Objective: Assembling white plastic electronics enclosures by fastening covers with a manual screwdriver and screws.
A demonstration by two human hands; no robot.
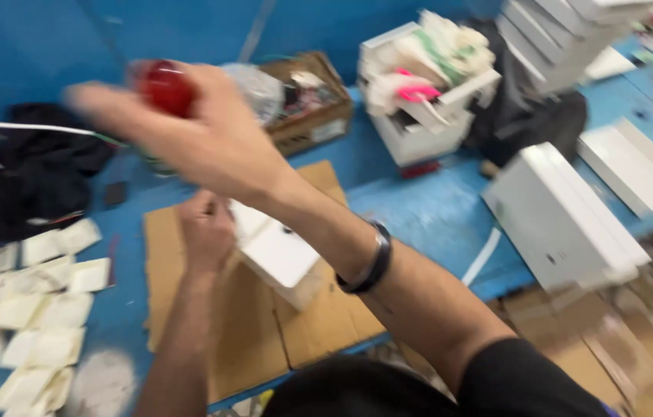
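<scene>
Two bare hands at work over flat brown cardboard sheets (257,347) on blue worktop (427,208). Right hand (203,139), blurred, closed around glossy red rounded object (166,86) raised toward far left. Left hand (206,232) gripping small white rectangular box (284,259) tilted at worktop's near-middle. Brown cardboard tray (315,116) of blurred odds near far edge.

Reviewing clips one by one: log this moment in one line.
right hand: raised, at red round object, blurred | left hand: on small white box | surface: cardboard sheet on blue table
</scene>
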